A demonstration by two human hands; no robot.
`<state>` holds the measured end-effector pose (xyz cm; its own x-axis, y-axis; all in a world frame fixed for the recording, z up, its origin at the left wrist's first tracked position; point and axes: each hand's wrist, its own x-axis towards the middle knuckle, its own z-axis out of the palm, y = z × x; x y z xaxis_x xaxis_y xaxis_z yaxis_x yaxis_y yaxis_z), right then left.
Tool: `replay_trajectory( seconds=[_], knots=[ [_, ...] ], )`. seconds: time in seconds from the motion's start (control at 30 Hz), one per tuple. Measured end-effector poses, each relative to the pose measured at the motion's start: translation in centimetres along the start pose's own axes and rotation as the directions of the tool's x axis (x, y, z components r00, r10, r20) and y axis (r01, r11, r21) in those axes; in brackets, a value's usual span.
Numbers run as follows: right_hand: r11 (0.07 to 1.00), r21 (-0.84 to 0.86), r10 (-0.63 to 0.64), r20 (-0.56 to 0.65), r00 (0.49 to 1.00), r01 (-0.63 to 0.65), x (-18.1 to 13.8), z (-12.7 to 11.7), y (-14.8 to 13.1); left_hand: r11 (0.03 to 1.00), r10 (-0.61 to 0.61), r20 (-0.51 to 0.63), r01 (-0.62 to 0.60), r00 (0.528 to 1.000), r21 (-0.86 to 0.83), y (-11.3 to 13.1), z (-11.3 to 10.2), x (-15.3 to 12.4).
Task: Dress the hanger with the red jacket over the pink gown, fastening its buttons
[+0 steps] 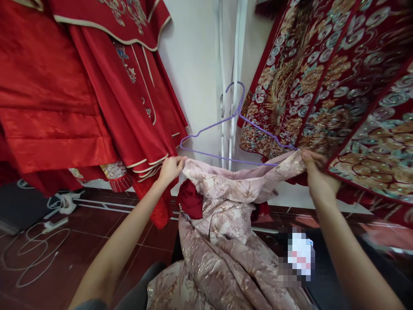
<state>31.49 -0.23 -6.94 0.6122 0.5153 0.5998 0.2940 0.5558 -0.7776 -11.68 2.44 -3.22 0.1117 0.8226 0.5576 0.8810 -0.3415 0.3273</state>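
A pale pink dress (pixel 226 224) with a shiny floral pattern spreads from the middle of the view down to the bottom edge. My left hand (pixel 172 168) pinches the left end of its neckline, fingers closed. At the other end, my right hand (pixel 318 172) grips the neckline's right corner, thumb on top. Between my hands a purple hanger (pixel 209 127) stands with its hook up in front of a white pole; its right end meets the dress near my right hand. Dark red fabric (pixel 190 200) shows at the dress's left side.
Red garments (pixel 129 86) hang at the left, and heavily embroidered red ones (pixel 306 86) hang at the right. White metal poles (pixel 235 56) stand in the middle. A white cable (pixel 45 254) and power strip (pixel 56 224) lie on the tiled floor (pixel 142 254).
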Motion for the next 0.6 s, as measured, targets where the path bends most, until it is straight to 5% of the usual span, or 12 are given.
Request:
replay_trajectory(
  seconds=[0.1,0.2,0.4,0.6],
  knots=[
    [0.996,0.002,0.087,-0.118,0.989,-0.088,-2.2,-1.0,0.7,0.966,-0.015,0.183,0.062,0.983,-0.252,0.6,1.4,-0.7],
    [0.979,0.012,0.203,-0.165,0.965,-0.204,-3.3,-2.8,2.3,0.832,-0.067,0.299,0.219,0.952,-0.510,1.3,2.8,-0.9],
    [0.964,-0.036,0.260,-0.076,0.963,-0.263,-3.8,-4.2,3.2,0.426,-0.169,0.449,0.476,0.877,-0.769,2.9,4.8,-0.8],
    [0.951,-0.035,0.307,0.040,0.951,-0.306,-4.6,-3.1,1.4,-0.006,-0.126,0.504,0.507,0.855,-0.862,5.2,7.3,1.3]
  ],
)
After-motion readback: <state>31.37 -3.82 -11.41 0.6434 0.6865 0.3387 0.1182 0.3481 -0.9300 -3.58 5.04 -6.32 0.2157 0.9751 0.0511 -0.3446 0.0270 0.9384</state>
